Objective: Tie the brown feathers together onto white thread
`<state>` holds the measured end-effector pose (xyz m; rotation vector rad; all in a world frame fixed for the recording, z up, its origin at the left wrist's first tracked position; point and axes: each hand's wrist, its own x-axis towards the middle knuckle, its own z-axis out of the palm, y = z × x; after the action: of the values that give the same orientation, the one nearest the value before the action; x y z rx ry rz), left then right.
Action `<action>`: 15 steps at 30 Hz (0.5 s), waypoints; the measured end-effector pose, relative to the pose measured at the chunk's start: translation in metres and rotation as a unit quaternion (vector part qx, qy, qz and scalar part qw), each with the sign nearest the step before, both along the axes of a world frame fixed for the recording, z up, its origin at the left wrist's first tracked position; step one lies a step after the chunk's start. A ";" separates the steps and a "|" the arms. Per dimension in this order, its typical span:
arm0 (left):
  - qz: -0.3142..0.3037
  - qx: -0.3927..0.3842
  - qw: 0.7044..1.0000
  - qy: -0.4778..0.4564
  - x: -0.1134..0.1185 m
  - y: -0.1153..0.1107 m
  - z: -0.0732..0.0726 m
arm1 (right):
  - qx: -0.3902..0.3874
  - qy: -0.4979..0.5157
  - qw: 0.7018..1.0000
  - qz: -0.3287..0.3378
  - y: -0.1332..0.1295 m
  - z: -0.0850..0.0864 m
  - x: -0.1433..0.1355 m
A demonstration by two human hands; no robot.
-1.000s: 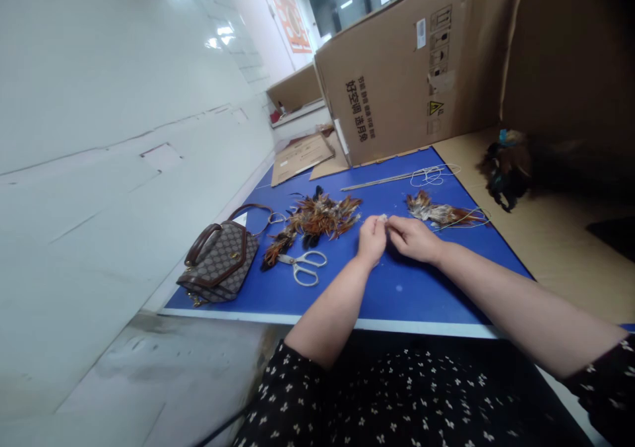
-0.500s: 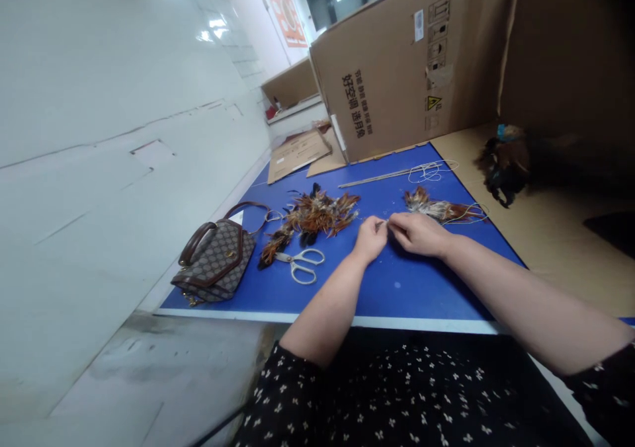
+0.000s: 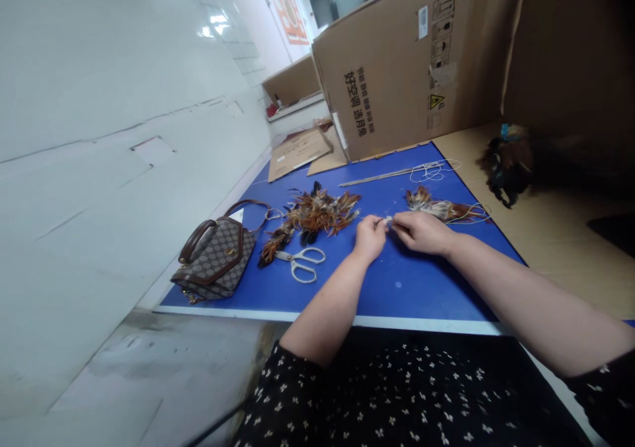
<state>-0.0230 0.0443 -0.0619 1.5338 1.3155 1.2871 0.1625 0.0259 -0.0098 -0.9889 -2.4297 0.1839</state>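
My left hand [image 3: 370, 237] is closed in a pinch on a small feather [image 3: 387, 221], of which only a pale, fluffy bit and a dark part show. My right hand [image 3: 421, 231] pinches at the same feather from the other side, its fingertips almost meeting the left ones. To the left lies a loose pile of brown and black feathers [image 3: 320, 214]. Silver-handled scissors [image 3: 303, 262] rest just in front of that pile. Beyond my right hand is a bundle of brown and grey feathers [image 3: 431, 205], with thread by its right end.
A patterned handbag [image 3: 215, 265] stands at the left of the blue table [image 3: 397, 291]. Thin rods [image 3: 380, 178] and loose white thread [image 3: 430, 170] lie at the back. A large cardboard box [image 3: 391, 83] rises behind. A dark feather bunch [image 3: 507, 162] is at the right.
The fingertips have parted slightly, and more of the pale fluff shows between them. The view has shifted a little; the things on the table stay put.
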 end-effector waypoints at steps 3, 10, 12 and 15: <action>-0.011 0.013 1.000 0.002 -0.001 -0.002 0.001 | -0.003 0.012 1.000 0.003 0.000 -0.001 0.000; -0.093 0.114 0.977 0.157 -0.004 -0.015 0.020 | 0.008 0.041 0.999 0.003 0.002 0.002 0.005; -0.139 0.124 0.967 0.173 -0.004 -0.019 0.026 | 0.003 0.049 0.999 0.003 0.005 0.001 0.009; -0.200 0.085 0.969 0.122 -0.004 -0.024 0.031 | -0.044 0.097 0.994 0.007 0.012 -0.002 0.014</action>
<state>-0.0266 0.0204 -0.0310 2.0076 0.9840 0.9952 0.1769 0.0379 -0.0122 -0.9450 -2.2684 0.3773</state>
